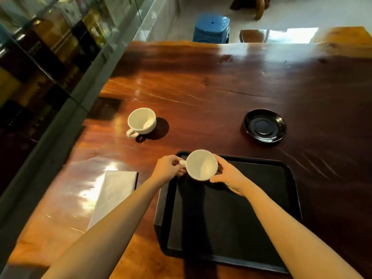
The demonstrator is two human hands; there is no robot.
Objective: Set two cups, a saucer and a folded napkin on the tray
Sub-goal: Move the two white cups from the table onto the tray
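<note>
A white cup (202, 165) is at the far left corner of the black tray (261, 228), upright. My left hand (168, 168) pinches its handle and my right hand (227, 175) cups its right side. Whether the cup rests on the tray or hovers just above it, I cannot tell. A second white cup (142, 121) stands on the wooden table beyond and left of the tray, handle toward me. A black saucer (264, 125) lies on the table beyond the tray's right part. A folded white napkin (113, 195) lies left of the tray.
The glossy wooden table (201, 81) stretches far ahead and to the right. A glass-fronted wall runs along the table's left edge. A blue stool (211, 27) and wooden furniture stand on the floor beyond the far edge.
</note>
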